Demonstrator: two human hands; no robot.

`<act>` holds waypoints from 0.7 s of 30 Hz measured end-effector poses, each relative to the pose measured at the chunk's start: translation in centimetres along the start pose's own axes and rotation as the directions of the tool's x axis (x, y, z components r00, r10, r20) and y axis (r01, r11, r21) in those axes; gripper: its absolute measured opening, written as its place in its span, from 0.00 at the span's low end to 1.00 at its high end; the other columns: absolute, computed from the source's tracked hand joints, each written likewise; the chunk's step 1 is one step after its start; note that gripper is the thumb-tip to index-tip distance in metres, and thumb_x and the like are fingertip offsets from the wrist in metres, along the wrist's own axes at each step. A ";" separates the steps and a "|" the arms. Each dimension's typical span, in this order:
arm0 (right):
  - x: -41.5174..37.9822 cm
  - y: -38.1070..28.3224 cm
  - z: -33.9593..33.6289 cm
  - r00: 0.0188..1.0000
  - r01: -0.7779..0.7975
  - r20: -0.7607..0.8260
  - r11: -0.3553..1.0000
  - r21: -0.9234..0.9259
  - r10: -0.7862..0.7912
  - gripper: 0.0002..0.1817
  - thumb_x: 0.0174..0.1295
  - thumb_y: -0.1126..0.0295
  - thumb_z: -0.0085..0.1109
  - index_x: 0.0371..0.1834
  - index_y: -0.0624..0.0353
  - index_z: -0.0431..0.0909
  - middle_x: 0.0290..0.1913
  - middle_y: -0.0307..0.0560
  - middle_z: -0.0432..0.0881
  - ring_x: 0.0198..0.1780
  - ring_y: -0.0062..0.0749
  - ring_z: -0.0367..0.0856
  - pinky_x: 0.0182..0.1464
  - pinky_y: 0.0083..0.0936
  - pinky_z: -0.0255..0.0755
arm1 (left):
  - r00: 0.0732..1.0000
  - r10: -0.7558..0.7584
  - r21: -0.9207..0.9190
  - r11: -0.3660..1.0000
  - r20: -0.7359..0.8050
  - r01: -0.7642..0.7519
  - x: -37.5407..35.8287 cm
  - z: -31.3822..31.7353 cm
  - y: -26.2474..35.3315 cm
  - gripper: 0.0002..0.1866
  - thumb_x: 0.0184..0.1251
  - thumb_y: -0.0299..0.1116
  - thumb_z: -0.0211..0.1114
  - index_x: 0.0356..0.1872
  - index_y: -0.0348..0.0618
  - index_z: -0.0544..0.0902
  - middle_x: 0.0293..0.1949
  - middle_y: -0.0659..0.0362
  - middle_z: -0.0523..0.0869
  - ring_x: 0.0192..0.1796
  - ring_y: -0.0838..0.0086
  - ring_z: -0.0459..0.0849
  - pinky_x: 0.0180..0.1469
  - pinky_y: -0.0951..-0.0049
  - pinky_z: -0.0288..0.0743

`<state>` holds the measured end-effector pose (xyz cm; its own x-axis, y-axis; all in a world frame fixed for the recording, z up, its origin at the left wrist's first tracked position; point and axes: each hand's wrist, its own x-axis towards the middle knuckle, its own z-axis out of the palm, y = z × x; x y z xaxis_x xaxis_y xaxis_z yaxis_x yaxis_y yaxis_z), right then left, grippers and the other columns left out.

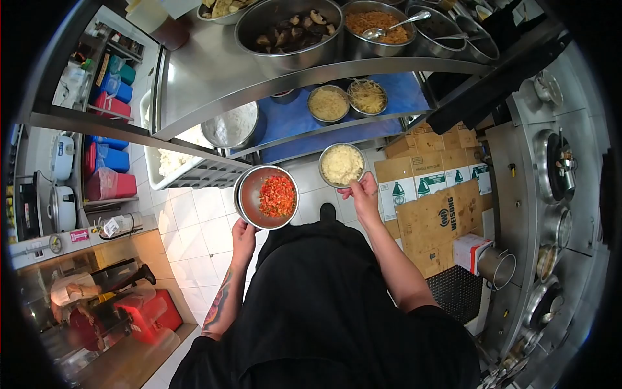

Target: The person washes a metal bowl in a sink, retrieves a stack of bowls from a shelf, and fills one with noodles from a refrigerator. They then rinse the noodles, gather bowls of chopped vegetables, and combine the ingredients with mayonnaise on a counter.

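My left hand (pixel 243 241) grips the rim of a steel bowl (pixel 249 194) holding chopped red chillies (pixel 277 196). A second rim shows at its left side, so two bowls may be stacked. My right hand (pixel 363 194) pinches the edge of a smaller steel bowl (pixel 324 155) filled with pale, finely minced food (pixel 342 164), perhaps garlic. Both bowls are held in front of my body above the tiled floor, apart from each other. The fingers under the rims are partly hidden.
A steel shelf (pixel 207 58) ahead carries a pot of dark mushrooms (pixel 291 45) and other containers. Below, bowls (pixel 328 104) stand on a blue surface. A white crate (pixel 194 176) is at left. Flattened cardboard (pixel 434 220) and a stove counter (pixel 518 227) lie right. Another person (pixel 71 288) is at lower left.
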<state>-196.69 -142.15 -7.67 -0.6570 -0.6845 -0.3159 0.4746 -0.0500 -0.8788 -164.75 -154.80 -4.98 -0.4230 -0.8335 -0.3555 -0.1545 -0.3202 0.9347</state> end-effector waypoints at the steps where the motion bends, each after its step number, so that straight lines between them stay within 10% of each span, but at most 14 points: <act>1: 0.0 0.0 -0.1 1.000 0.004 0.001 1.000 0.009 -0.004 0.08 0.69 0.79 0.52 0.35 0.58 0.62 0.31 0.49 0.80 0.28 0.31 0.86 0.30 0.24 0.79 | 1.000 0.000 0.001 1.000 0.000 0.000 0.0 0.0 0.0 0.11 0.77 0.28 0.53 0.48 0.33 0.82 0.43 0.57 0.88 0.43 0.75 0.87 0.51 0.70 0.82; 11: -0.7 0.3 -2.1 0.998 -0.003 -0.068 1.000 -0.015 0.002 0.08 0.69 0.79 0.52 0.35 0.58 0.62 0.30 0.49 0.81 0.29 0.32 0.86 0.30 0.24 0.78 | 0.999 0.000 0.015 1.000 0.045 0.000 1.0 0.4 0.7 0.11 0.77 0.28 0.53 0.48 0.33 0.81 0.43 0.56 0.88 0.43 0.74 0.87 0.52 0.69 0.82; 21: -7.4 1.5 -5.1 0.852 0.240 -0.486 0.970 0.038 -0.192 0.04 0.69 0.78 0.51 0.38 0.60 0.65 0.32 0.51 0.83 0.28 0.32 0.86 0.29 0.23 0.77 | 0.925 -0.002 0.117 0.992 0.379 -0.046 7.8 -0.2 2.6 0.11 0.78 0.28 0.53 0.47 0.33 0.82 0.41 0.55 0.89 0.42 0.72 0.88 0.51 0.68 0.83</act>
<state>-194.10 -133.48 -8.44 -0.9361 -0.2201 -0.2745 0.3248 -0.2410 -0.9145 -168.27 -162.28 -5.29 -0.7298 -0.5997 -0.3282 -0.2386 -0.2265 0.9444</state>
